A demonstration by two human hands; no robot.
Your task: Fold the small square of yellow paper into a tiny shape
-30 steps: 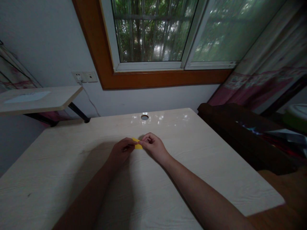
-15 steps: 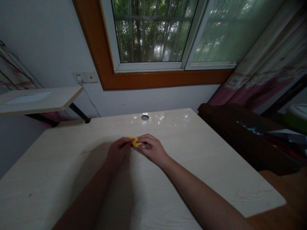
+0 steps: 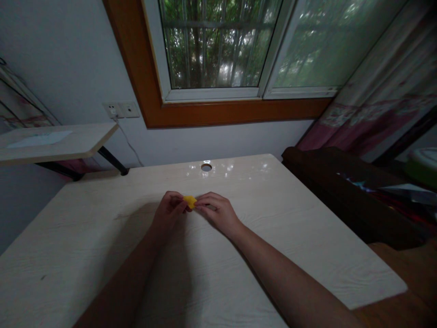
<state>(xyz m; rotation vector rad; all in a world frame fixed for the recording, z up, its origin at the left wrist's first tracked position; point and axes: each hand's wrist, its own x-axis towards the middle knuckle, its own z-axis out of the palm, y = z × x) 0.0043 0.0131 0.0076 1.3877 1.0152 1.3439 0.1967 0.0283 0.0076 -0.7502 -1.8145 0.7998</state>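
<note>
A small yellow piece (image 3: pixel 190 201), perhaps folded paper, is held between my two hands near the middle of the desk (image 3: pixel 273 218). My left hand (image 3: pixel 170 210) pinches its left side, thumb toward me. On the other side, the fingertips of my right hand (image 3: pixel 218 211) close on its right edge. Fingers cover both ends of the piece, so its full shape is hidden. Both forearms reach in from the near side, and the left one casts a shadow on the desk.
A round cable hole (image 3: pixel 206 167) lies near the desk's back edge. At the left stands a raised shelf (image 3: pixel 85 139) on black legs, with a paper on top. Behind are a wall socket (image 3: pixel 121 110) and a window; dark furniture (image 3: pixel 334 191) stands at the right.
The yellow piece has been turned and now looks more compact, its notched outline gone from view. The left fingers have risen slightly and changed their grip; the right hand is almost unmoved.
</note>
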